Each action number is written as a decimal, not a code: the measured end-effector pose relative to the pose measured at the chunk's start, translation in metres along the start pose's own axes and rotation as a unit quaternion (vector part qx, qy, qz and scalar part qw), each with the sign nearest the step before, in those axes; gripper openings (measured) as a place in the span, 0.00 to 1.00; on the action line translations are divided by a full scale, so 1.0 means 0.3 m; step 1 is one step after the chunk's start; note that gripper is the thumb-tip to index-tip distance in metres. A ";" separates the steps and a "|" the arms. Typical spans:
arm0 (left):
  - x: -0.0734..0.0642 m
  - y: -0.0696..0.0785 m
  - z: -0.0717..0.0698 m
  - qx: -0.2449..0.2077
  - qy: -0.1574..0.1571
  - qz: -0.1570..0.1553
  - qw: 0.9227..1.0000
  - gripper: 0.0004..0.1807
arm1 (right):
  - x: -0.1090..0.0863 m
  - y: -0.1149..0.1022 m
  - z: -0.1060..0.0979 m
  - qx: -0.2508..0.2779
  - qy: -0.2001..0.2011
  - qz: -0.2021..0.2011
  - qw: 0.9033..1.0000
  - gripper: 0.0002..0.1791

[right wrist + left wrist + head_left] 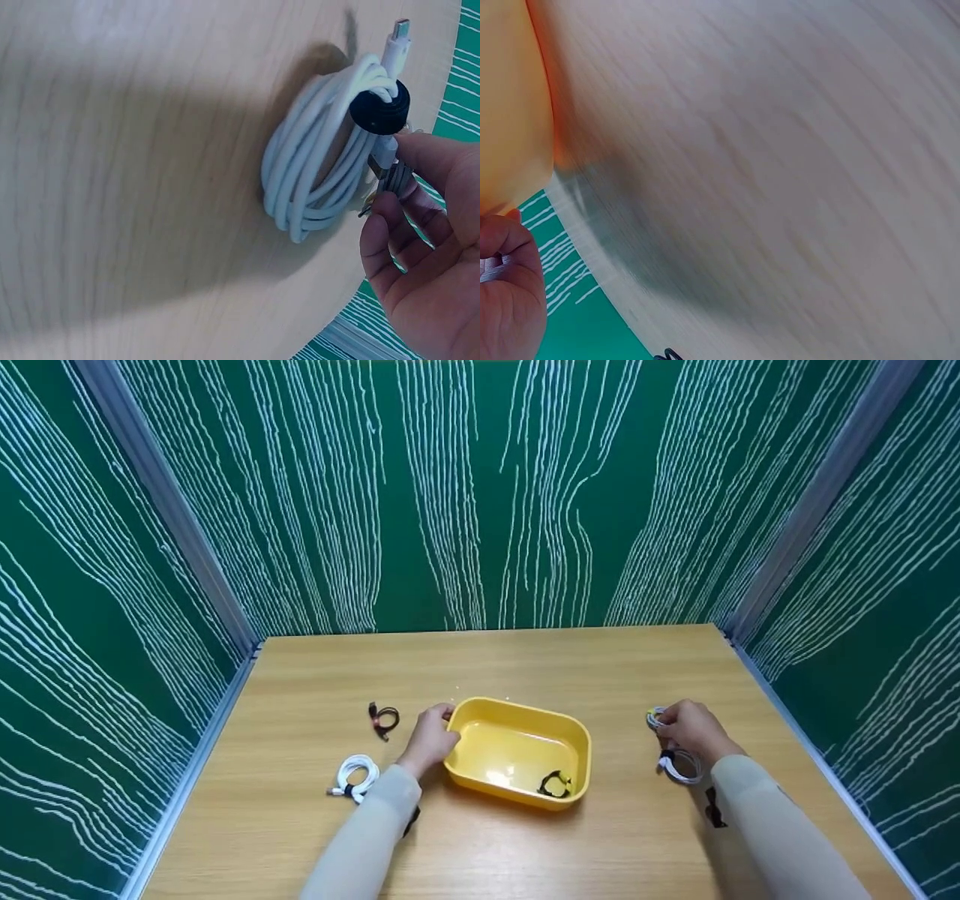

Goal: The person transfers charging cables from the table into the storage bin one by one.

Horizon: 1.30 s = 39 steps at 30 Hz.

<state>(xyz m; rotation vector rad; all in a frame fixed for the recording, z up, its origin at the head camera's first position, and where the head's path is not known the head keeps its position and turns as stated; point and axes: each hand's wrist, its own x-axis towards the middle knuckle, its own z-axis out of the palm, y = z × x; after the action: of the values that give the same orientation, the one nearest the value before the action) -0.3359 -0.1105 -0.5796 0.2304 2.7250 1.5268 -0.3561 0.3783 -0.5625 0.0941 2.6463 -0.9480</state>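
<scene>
My left hand grips the left end of a yellow plastic bin, thumb over the rim; the left wrist view shows the bin's outer wall beside the curled fingers. A black coiled cable with a yellow part lies inside the bin, near its right front corner. On the right, my right hand pinches a small pale coiled cable with a bit of yellow on it, partly hidden by the fingers. Just in front of that hand lies a white coiled cable, bound with a black strap.
Left of the bin, a thin dark cable with a reddish tie lies farther back. A white coiled cable with a black tie sits nearer, beside the left sleeve. Green walls with white lines enclose the wooden table at the back and sides.
</scene>
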 end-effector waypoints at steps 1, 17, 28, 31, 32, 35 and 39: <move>0.001 0.000 0.000 0.000 0.001 0.000 1.000 0.25 | 0.001 -0.002 -0.001 0.005 0.002 -0.001 1.000 0.11; -0.003 -0.009 -0.001 0.002 0.004 0.016 1.000 0.24 | -0.012 -0.063 0.004 -0.031 0.041 -0.051 0.997 0.19; 0.001 -0.003 -0.005 -0.009 -0.002 0.004 1.000 0.24 | -0.011 -0.092 0.013 -0.053 0.058 -0.102 0.992 0.14; -0.001 -0.004 -0.001 -0.010 -0.004 0.004 1.000 0.24 | -0.015 -0.100 0.012 -0.053 0.057 -0.103 0.992 0.14; -0.003 -0.004 0.000 -0.011 -0.005 0.003 1.000 0.24 | -0.017 -0.102 0.011 -0.053 0.058 -0.104 0.991 0.14; -0.005 0.000 0.001 -0.012 -0.005 0.002 1.000 0.24 | -0.023 -0.111 0.008 -0.055 0.066 -0.120 0.989 0.14; -0.002 0.005 -0.002 -0.011 -0.004 -0.001 1.000 0.25 | -0.030 -0.129 0.003 -0.062 0.081 -0.149 0.984 0.12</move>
<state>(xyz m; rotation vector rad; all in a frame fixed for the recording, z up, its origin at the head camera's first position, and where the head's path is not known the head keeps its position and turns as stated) -0.3351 -0.1102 -0.5779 0.2330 2.7000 1.5528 -0.3539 0.3481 -0.5369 -0.2719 2.9189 -0.8924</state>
